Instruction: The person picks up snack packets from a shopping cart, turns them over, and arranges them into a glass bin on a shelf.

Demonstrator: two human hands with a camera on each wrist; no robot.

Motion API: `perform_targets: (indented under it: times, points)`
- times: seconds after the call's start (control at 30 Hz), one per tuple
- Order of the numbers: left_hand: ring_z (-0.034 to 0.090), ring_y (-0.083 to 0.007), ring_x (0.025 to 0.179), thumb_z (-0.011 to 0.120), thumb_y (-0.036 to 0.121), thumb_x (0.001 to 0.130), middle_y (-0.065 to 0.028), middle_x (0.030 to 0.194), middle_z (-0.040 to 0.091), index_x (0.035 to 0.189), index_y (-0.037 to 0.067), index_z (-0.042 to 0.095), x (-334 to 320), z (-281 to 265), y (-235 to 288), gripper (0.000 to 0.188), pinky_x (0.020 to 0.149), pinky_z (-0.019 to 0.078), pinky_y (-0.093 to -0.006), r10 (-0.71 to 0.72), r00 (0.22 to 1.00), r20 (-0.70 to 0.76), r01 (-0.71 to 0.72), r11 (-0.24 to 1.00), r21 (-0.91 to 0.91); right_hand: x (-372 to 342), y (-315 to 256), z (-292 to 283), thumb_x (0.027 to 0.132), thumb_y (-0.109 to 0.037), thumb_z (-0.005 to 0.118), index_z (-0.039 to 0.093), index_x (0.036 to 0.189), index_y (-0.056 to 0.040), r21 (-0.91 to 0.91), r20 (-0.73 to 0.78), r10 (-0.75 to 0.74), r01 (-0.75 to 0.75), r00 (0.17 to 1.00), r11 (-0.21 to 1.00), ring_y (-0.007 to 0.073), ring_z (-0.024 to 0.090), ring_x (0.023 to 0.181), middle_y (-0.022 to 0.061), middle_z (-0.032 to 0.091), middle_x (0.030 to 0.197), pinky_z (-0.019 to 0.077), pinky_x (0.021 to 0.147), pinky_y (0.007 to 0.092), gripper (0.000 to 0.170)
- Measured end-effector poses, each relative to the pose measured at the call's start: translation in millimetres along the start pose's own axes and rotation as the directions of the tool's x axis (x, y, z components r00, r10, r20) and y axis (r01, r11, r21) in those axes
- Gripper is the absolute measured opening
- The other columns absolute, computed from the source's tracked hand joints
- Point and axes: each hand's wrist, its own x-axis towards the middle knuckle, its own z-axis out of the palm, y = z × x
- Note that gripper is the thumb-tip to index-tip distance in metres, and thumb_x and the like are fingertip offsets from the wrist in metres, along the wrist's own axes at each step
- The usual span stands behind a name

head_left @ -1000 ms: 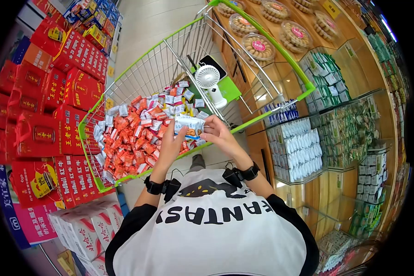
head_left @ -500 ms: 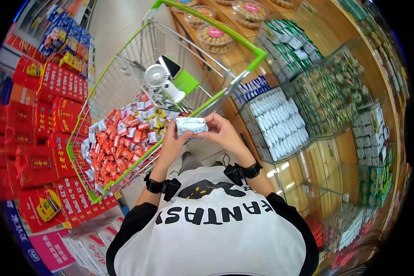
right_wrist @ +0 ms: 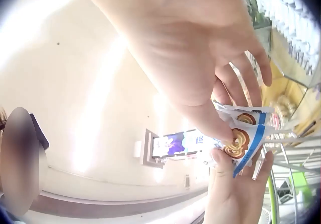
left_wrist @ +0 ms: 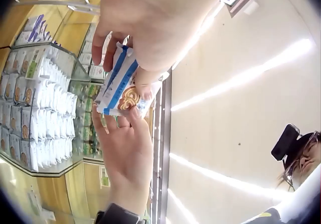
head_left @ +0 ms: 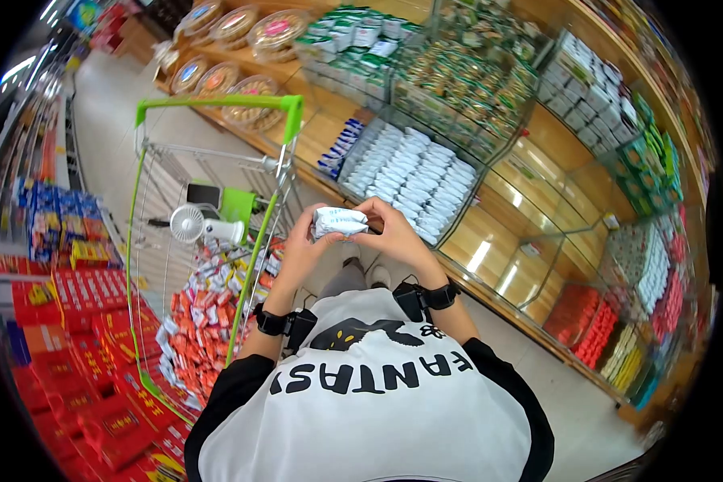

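Small white-and-blue cookie packets [head_left: 339, 222] are held in front of the chest, between both hands. My left hand [head_left: 300, 245] grips their left end, and my right hand [head_left: 395, 238] grips the right end. In the right wrist view, two overlapping wrappers [right_wrist: 243, 141] show round cookie pictures, with the thumbs pressing on the near side. A cookie print and blue stripes on a packet [left_wrist: 123, 86] face the left wrist camera. Just beyond the hands stands a clear bin [head_left: 450, 233] with rows of similar white packets [head_left: 410, 177].
A green-rimmed shopping cart [head_left: 257, 265] stands to the left, holding many orange and white packets [head_left: 201, 329], a white handheld fan [head_left: 187, 222] and a phone [head_left: 204, 194]. Wooden shelving [head_left: 502, 217] with clear bins runs along the right. Red gift boxes [head_left: 96, 402] are stacked at lower left.
The head view has turned toward the shelves on the right, so the cart has shifted left and the white-packet bin now lies just past my hands. Both hands keep holding the packets.
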Motion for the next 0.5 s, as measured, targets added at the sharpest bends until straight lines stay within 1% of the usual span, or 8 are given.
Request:
perform_targets:
  times: [0.03, 0.07, 0.2, 0.27, 0.3, 0.4, 0.43, 0.5]
  points:
    - [0.051, -0.0139, 0.097, 0.069, 0.011, 0.072, -0.0067, 0.104, 0.053, 0.112, 0.001, 0.046, 10, 4, 1, 0.048, 0.085, 0.0397, -0.0272, 0.018, 1.0, 0.023, -0.019, 0.999, 0.038, -1, -7, -7, 0.067, -0.012, 0.072, 0.05, 0.098, -0.0017, -0.075, -0.025, -0.012, 0.01, 1.0, 0.997, 0.019, 0.056, 0.09, 0.0088, 0.057, 0.096, 0.0428, 0.085, 0.0306, 0.039]
    - [0.051, -0.0139, 0.096, 0.071, 0.011, 0.07, -0.0063, 0.102, 0.054, 0.111, 0.002, 0.048, 19, 7, 1, 0.048, 0.084, 0.0399, -0.0275, 0.034, 0.998, 0.044, -0.037, 0.997, 0.074, -1, -10, -11, 0.067, -0.012, 0.072, 0.05, 0.098, -0.0017, -0.081, -0.053, -0.012, 0.008, 0.999, 0.997, 0.019, 0.056, 0.09, 0.0088, 0.057, 0.096, 0.0428, 0.085, 0.0306, 0.039]
    - [0.052, -0.0152, 0.094, 0.072, 0.012, 0.067, -0.0068, 0.1, 0.055, 0.108, 0.002, 0.051, 61, 18, 4, 0.047, 0.082, 0.0401, -0.0286, 0.063, 0.993, 0.096, -0.072, 0.993, 0.095, 7, -16, -23, 0.066, -0.014, 0.072, 0.049, 0.105, -0.0025, -0.239, -0.202, -0.112, 0.062, 0.973, 0.969, 0.0247, 0.053, 0.096, 0.0131, 0.053, 0.103, 0.0424, 0.083, 0.0323, 0.047]
    - [0.052, -0.0169, 0.092, 0.072, 0.012, 0.067, -0.0076, 0.099, 0.056, 0.107, 0.002, 0.052, 82, 24, 1, 0.046, 0.08, 0.0401, -0.0296, 0.122, 0.985, 0.121, -0.14, 0.978, 0.156, 15, -19, -29, 0.064, -0.014, 0.072, 0.049, 0.106, -0.0029, -0.466, -0.281, -0.218, 0.066, 0.935, 0.882, 0.0294, 0.052, 0.094, 0.0136, 0.053, 0.1, 0.0415, 0.082, 0.0338, 0.049]
    - [0.052, -0.0203, 0.091, 0.072, 0.012, 0.066, -0.009, 0.099, 0.055, 0.107, 0.002, 0.052, 92, 26, -1, 0.046, 0.08, 0.0399, -0.0301, 0.183, 0.972, 0.148, -0.207, 0.965, 0.164, 21, -18, -31, 0.064, -0.014, 0.071, 0.05, 0.105, -0.0028, -0.464, -0.31, -0.246, 0.079, 0.919, 0.882, 0.0321, 0.05, 0.094, 0.0135, 0.052, 0.099, 0.0405, 0.081, 0.0352, 0.048]
    - [0.052, -0.0227, 0.091, 0.072, 0.012, 0.065, -0.0096, 0.099, 0.054, 0.106, 0.003, 0.052, 118, 33, 2, 0.047, 0.08, 0.0398, -0.0303, 0.22, 0.947, 0.233, -0.265, 0.947, 0.183, 39, -13, -42, 0.064, -0.012, 0.069, 0.05, 0.104, -0.003, -0.577, -0.32, -0.329, 0.093, 0.888, 0.812, 0.0311, 0.049, 0.094, 0.0127, 0.052, 0.099, 0.0399, 0.082, 0.0361, 0.046]
    - [0.051, -0.0241, 0.09, 0.072, 0.011, 0.065, -0.0099, 0.097, 0.053, 0.106, 0.004, 0.052, 125, 35, 6, 0.046, 0.08, 0.0399, -0.0303, 0.254, 0.941, 0.226, -0.301, 0.93, 0.209, 44, -15, -44, 0.064, -0.011, 0.067, 0.05, 0.104, -0.0033, -0.596, -0.331, -0.329, 0.074, 0.884, 0.8, 0.0309, 0.049, 0.093, 0.0123, 0.053, 0.098, 0.0393, 0.082, 0.0371, 0.044]
    - [0.051, -0.0233, 0.089, 0.072, 0.011, 0.065, -0.0091, 0.096, 0.053, 0.106, 0.004, 0.053, 140, 36, 6, 0.045, 0.08, 0.0399, -0.0305, 0.24, 0.942, 0.234, -0.286, 0.94, 0.187, 55, -16, -53, 0.064, -0.011, 0.067, 0.051, 0.103, -0.0035, -0.607, -0.337, -0.312, 0.049, 0.888, 0.793, 0.0309, 0.049, 0.093, 0.0123, 0.053, 0.097, 0.0391, 0.082, 0.0372, 0.043]
